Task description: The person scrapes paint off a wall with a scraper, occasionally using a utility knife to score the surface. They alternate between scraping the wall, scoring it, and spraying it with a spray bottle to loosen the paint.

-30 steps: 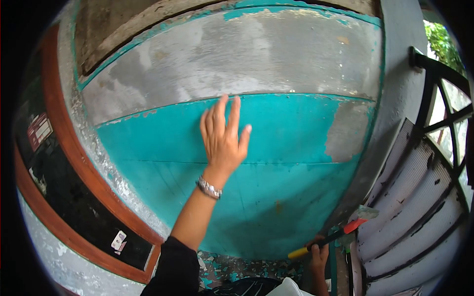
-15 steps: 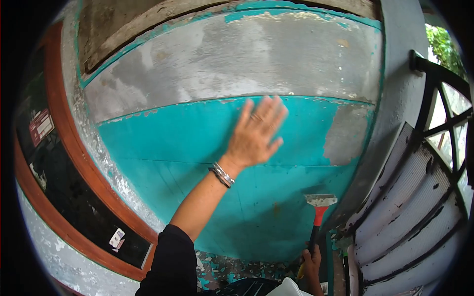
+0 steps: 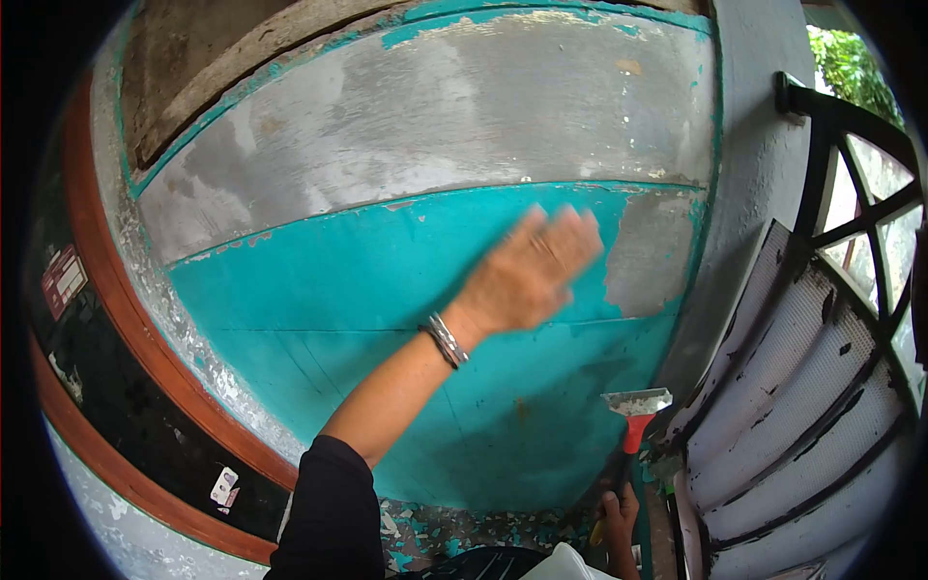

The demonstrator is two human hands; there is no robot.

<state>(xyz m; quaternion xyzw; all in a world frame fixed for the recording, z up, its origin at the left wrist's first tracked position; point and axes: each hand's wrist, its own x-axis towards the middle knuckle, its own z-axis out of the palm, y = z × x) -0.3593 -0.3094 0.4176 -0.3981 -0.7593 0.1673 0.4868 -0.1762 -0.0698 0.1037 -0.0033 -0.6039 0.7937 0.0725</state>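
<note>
My left hand [image 3: 527,275] is raised over the turquoise painted wall [image 3: 319,271], fingers stretched out and a little blurred, with nothing held. Bracelets [image 3: 445,340] circle that wrist below it. Low on the right, my right hand [image 3: 620,512] is closed around the dark handle of a paint scraper [image 3: 636,430]. The scraper has a red neck and a wide metal blade pointing upward, with pale residue on it. Above the turquoise part, a grey stripped panel [image 3: 435,111] shows worn patches, and a smaller bare patch [image 3: 652,256] lies right of my left hand.
On the left stands a brown wooden frame [image 3: 184,362] with dark glass and stickers. A black metal gate [image 3: 851,126] with ribbed panels is at the right, beside a grey pillar [image 3: 749,174]. Paint flakes [image 3: 454,532] litter the ground at the wall's foot.
My left hand has swept right along the turquoise wall, closer to the bare patch. The scraper in my right hand has shifted slightly right, and the whole view has turned a little right.
</note>
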